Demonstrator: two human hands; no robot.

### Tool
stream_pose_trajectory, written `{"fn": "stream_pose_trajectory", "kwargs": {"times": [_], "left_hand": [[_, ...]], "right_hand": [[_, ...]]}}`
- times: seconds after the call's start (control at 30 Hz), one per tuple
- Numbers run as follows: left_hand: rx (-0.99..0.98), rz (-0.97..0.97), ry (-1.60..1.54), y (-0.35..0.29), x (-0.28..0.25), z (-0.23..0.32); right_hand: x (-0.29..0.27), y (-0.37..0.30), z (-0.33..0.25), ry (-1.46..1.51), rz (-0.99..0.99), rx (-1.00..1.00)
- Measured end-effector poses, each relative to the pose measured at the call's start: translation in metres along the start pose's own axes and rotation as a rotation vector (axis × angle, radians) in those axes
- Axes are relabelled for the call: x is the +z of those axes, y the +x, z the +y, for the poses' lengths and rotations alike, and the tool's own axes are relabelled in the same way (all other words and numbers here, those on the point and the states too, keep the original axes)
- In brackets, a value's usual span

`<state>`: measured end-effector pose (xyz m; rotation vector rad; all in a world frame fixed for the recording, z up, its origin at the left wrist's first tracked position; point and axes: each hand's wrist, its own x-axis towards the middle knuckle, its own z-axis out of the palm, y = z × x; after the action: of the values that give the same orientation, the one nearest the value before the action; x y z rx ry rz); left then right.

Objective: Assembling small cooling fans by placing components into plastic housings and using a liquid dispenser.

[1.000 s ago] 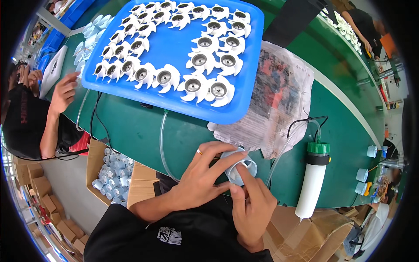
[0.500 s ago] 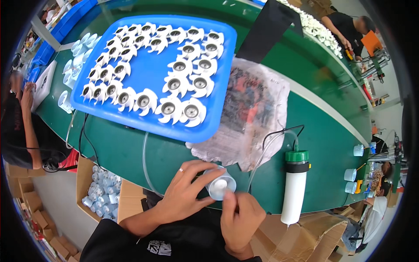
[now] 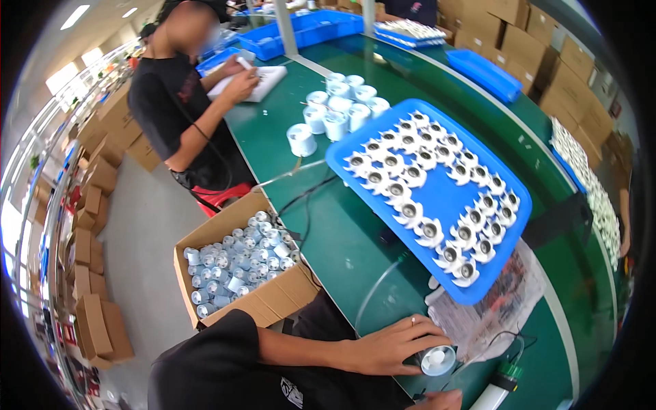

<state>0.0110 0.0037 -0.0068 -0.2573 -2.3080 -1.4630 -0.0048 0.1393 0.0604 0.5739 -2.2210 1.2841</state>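
My left hand [image 3: 400,346], with a ring on one finger, is closed round a small translucent pale-blue cup-shaped housing [image 3: 447,365]. A round white piece shows inside the housing. Only part of my right hand [image 3: 443,400] shows at the lower edge, just below the housing; its fingers are blurred and mostly cut off. Close to it on the right lies a white dispensing cartridge [image 3: 490,398] with a green cap [image 3: 509,372] and a tube. A blue tray [image 3: 437,212] of white fan impellers with dark centres stands beyond my left hand.
A cardboard box [image 3: 290,290] of pale-blue housings stands left of the green table. More housings [image 3: 335,125] cluster on the table beyond. Crumpled printed paper [image 3: 465,321] lies under the tray. At the left, a co-worker [image 3: 184,102] handles small parts. Cables and a tube cross the table.
The view has swung left, bringing the box and the co-worker further in. My left hand still holds the housing. My right hand now sits mostly below the lower edge.
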Motion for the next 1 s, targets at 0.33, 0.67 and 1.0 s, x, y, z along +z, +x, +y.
{"fn": "stream_pose_trajectory", "kwargs": {"times": [0.33, 0.67, 1.0], "left_hand": [[-0.129, 0.726, 0.057, -0.019, -0.131, 0.005], [-0.526, 0.857, 0.613, -0.049, -0.345, -0.101], [-0.567, 0.583, 0.944, -0.023, -0.375, -0.173]], "right_hand": [[0.048, -0.041, 0.037, 0.054, -0.289, -0.3], [0.05, -0.04, 0.035, 0.045, -0.316, -0.353], [0.049, -0.054, 0.054, -0.067, -0.38, -0.373]]}}
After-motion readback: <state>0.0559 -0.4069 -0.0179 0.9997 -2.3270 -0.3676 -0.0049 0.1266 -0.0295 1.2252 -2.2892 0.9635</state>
